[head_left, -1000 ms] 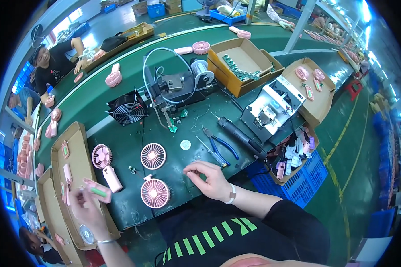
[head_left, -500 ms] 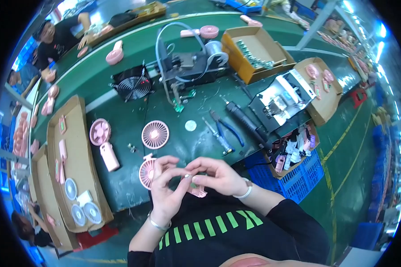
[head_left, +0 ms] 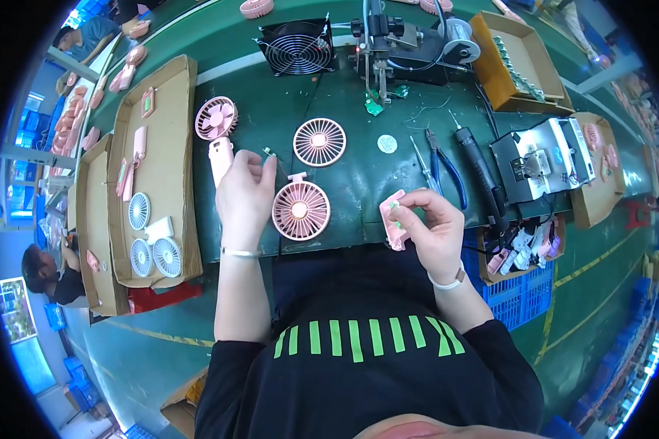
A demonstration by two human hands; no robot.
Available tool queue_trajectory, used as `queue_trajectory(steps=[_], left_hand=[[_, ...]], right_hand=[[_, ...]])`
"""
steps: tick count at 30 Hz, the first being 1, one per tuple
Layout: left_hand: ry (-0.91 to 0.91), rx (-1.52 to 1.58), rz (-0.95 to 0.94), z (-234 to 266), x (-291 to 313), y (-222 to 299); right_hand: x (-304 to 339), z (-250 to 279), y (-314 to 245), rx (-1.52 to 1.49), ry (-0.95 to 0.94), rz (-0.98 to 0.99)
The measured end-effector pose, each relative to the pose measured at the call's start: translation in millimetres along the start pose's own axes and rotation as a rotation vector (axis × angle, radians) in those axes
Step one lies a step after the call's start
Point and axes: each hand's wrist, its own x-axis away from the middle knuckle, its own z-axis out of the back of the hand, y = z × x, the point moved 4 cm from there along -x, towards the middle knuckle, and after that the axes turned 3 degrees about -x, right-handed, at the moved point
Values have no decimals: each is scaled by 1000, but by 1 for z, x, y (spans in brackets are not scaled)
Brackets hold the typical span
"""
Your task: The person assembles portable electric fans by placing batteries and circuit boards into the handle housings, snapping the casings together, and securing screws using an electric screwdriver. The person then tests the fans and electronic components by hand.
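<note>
At the near edge of a green table (head_left: 359, 192), we see two bare hands set well apart. The right hand (head_left: 437, 225) grasps a pink shell (head_left: 392, 228) with green inside, gripping it between thumb and fingers. The shell is tilted on the left of that hand, above the near edge, and well to the right of the left hand (head_left: 244, 194).

The left hand reaches over the table's near left corner, palm down, fingers bent. Its fingertips are at a tiny part (head_left: 269, 151); we cannot tell whether they pinch it. The same hand partly hides a pale pink handle (head_left: 220, 158), which runs up to an uncovered pink fan (head_left: 217, 118).

Between the hands, near the edge, we find a round pink fan head (head_left: 301, 211), closer to the left hand, and beyond it a loose pink grille (head_left: 319, 142). Farther right lie a white disc (head_left: 386, 144), a screwdriver (head_left: 422, 159), blue-handled pliers (head_left: 448, 170) and a black tool (head_left: 478, 164). Along the left edge we see a cardboard tray (head_left: 170, 146) holding pink and white pieces.
</note>
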Motion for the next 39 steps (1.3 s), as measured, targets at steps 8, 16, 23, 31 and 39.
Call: queue_trajectory(steps=[8, 16, 23, 31, 39], left_hand=[[-86, 234, 24, -43, -30, -34], [-557, 1558, 67, -17, 28, 24], [-267, 998, -64, -5, 58, 49], [-114, 907, -257, -5, 74, 67], [-60, 731, -417, -4, 79, 71]], right_hand=[[1, 9, 17, 357, 7, 149], [-8, 0, 4, 199, 7, 6], [-22, -25, -29, 519, -51, 393], [-13, -38, -37, 826, -2, 726], [-10, -38, -34, 859, -12, 684]])
